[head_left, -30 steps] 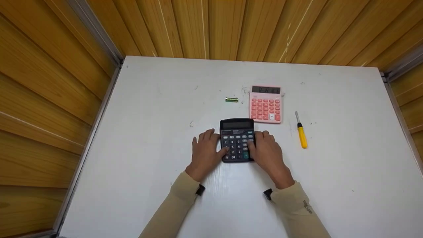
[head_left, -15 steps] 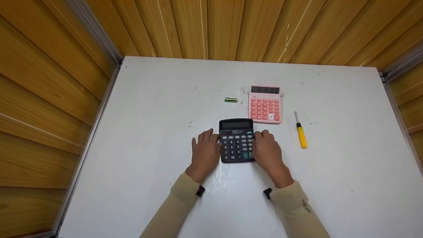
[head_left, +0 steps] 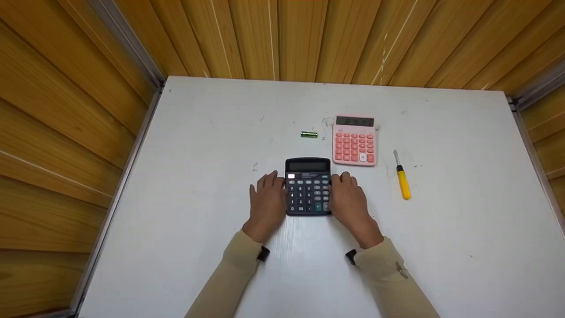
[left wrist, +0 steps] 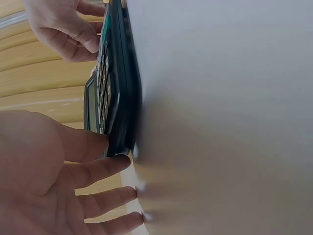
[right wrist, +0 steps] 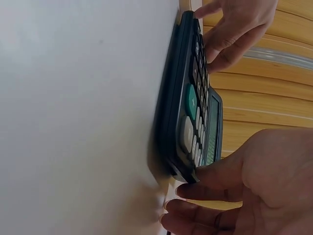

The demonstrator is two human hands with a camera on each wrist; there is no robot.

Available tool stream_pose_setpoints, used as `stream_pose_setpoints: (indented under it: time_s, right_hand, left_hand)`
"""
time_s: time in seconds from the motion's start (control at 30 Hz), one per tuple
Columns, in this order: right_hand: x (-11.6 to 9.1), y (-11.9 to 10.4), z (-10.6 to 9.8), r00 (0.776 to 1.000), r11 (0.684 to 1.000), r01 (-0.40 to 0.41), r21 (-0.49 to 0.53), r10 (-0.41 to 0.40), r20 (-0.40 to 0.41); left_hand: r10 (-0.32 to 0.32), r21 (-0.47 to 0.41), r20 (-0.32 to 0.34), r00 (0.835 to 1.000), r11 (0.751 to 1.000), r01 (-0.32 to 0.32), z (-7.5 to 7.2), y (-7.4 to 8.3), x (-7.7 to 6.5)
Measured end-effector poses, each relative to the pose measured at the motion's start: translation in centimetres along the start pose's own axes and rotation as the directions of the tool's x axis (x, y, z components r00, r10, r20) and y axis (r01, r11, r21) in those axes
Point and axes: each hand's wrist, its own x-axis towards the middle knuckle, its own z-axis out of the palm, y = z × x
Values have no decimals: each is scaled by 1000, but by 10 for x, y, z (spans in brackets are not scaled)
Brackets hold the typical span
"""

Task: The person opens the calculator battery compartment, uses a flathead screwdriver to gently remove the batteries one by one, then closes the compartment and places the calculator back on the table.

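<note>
A black desk calculator [head_left: 304, 194] lies face up on the white table, with its screen at the far end. My left hand [head_left: 267, 201] holds its left edge. In the left wrist view, the thumb and index finger pinch that edge, while the other fingertips rest against the tabletop. On the opposite side my right hand [head_left: 351, 198] grips the right edge. The right wrist view has the thumb on the upper rim and the index finger just under it, near the grey key.
Beyond the black calculator lies a pink calculator [head_left: 354, 143] with digits on its screen. A green battery [head_left: 309, 134] is left of it, and a yellow-handled screwdriver [head_left: 402, 182] to the right. Wood-look panels [head_left: 300, 39] stand behind the white table [head_left: 203, 132].
Both thumbs have drawn back from the keys to the calculator's side edges. The black calculator and both hands have shifted slightly left. The pink calculator, battery and screwdriver lie as before.
</note>
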Motion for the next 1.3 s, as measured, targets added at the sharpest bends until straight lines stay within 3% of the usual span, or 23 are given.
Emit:
stream_pose_setpoints:
  time_s: [0.5, 0.8, 1.07, 1.3]
  right_hand:
    - [30, -39, 7, 992, 1000, -22, -19, 24, 125]
    - [48, -53, 13, 991, 999, 13, -36, -8, 134]
    - [65, -66, 18, 994, 998, 30, -61, -24, 104]
    - [81, -84, 23, 992, 998, 25, -61, -17, 125]
  left_hand:
    - [-96, -28, -28, 995, 995, 95, -22, -34, 8]
    - [-132, -26, -27, 991, 991, 132, -29, -50, 13]
    - [-161, -7, -26, 987, 987, 161, -37, -62, 26]
    - [-209, -9, -5, 978, 978, 209, -47, -76, 39]
